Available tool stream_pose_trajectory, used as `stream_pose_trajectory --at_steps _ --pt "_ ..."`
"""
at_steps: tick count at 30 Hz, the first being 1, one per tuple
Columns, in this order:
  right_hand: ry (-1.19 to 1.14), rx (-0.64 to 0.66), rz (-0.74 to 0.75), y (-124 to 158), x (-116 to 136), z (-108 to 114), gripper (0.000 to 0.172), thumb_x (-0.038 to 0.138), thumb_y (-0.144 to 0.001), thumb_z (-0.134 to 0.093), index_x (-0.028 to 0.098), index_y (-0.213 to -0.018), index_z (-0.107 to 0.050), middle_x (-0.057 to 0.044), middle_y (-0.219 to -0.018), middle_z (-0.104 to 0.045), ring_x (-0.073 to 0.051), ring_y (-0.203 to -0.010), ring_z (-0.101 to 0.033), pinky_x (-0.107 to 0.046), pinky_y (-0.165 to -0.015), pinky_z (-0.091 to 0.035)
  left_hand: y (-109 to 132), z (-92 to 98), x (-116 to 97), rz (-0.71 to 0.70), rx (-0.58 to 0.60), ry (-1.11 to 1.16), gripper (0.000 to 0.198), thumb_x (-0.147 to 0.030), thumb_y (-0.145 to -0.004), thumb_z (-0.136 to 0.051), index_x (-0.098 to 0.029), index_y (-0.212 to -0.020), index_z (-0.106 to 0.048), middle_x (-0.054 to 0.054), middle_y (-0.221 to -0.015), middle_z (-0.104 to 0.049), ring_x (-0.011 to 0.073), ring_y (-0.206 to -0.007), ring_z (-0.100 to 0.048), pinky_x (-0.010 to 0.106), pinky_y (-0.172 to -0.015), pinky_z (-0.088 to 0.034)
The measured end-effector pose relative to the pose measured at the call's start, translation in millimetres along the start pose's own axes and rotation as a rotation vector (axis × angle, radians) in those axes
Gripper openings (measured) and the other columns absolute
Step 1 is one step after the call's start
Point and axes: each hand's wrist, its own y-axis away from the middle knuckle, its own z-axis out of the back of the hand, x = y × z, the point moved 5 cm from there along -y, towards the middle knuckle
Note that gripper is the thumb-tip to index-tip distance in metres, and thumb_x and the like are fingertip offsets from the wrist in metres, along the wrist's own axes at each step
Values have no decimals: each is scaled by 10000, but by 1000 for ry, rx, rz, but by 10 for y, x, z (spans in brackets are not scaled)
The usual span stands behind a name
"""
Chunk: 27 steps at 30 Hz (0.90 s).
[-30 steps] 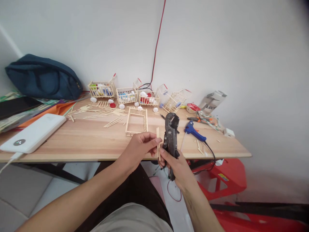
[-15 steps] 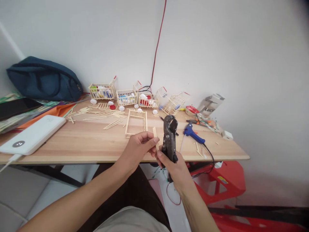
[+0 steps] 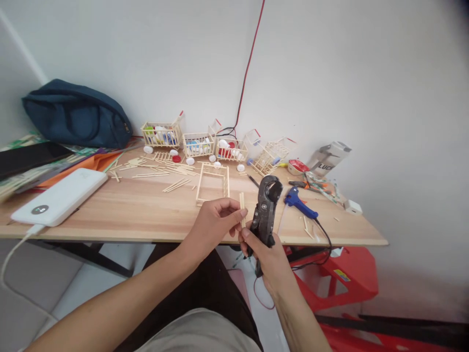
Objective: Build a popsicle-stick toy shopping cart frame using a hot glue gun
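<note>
My left hand (image 3: 214, 222) pinches a short wooden stick (image 3: 242, 204) upright between thumb and fingers, just in front of the table's near edge. My right hand (image 3: 264, 256) grips the handles of black pliers (image 3: 266, 205), whose head points up beside the stick. The stick stands just left of the pliers' jaws. Behind my hands, a rectangular frame of wooden sticks (image 3: 213, 183) lies flat on the wooden table (image 3: 139, 210).
Several small stick carts (image 3: 163, 134) with coloured caps line the wall. Loose sticks (image 3: 161, 171) lie scattered mid-table. A blue glue gun (image 3: 298, 201) lies right, a white power bank (image 3: 60, 196) left, a dark blue bag (image 3: 75, 115) behind. A red stool (image 3: 335, 274) stands below.
The view has shifted slightly right and down. My hands stay together; the stick has gone from tilted back to upright, and the pliers lean a little more to the right.
</note>
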Motion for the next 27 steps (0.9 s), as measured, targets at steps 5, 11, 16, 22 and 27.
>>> stream_pose_trajectory --at_steps 5,11,16,22,27 --pt "6 -3 -2 23 -22 -53 256 403 -832 -676 183 -736 -588 35 -602 -527 -100 -550 -440 -244 -529 -332 18 60 9 41 41 34 246 -314 -703 -777 -139 -733 -607 -28 -567 -601 76 -499 -519 191 -527 -421" --pt "49 -27 -25 37 -26 -50 272 403 -839 -662 181 -713 -569 30 -597 -526 -95 -544 -441 -241 -509 -309 28 66 -54 46 27 28 247 -314 -686 -785 -125 -689 -626 -30 -558 -580 67 -503 -492 188 -522 -403" --pt "44 -32 -9 32 -15 -47 264 413 -839 -666 184 -737 -582 30 -607 -523 -99 -555 -451 -242 -509 -309 25 53 -89 30 15 28 226 -290 -665 -800 -124 -674 -646 -36 -560 -578 59 -505 -479 181 -516 -396" --pt "46 -34 -4 45 22 -37 249 401 -828 -672 182 -745 -587 29 -612 -534 -98 -548 -454 -241 -499 -300 0 56 -65 16 26 9 148 -251 -700 -763 -127 -709 -683 -39 -555 -586 57 -499 -478 182 -515 -407" --pt "60 -23 7 38 32 -18 236 394 -824 -678 179 -761 -605 23 -627 -559 -100 -553 -466 -242 -504 -317 6 50 -57 -12 14 -16 125 -247 -730 -730 -126 -740 -701 -29 -560 -604 64 -499 -488 190 -518 -414"
